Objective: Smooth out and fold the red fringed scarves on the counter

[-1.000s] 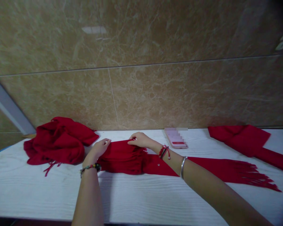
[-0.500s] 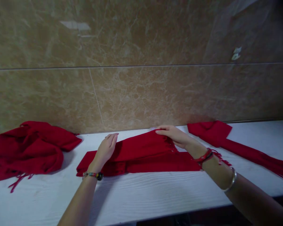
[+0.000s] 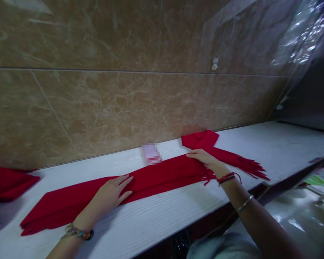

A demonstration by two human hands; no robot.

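A long red scarf [image 3: 159, 176] lay across the lower middle of the frame on a white table [image 3: 151, 225]; the left hand [image 3: 110, 194] rested on it, palm down, fingers spread; the right hand [image 3: 203, 159] touched its fringed end, right of centre, though whether it gripped the cloth could not be told; a phone [image 3: 150, 153] lay just above the scarf, near centre.
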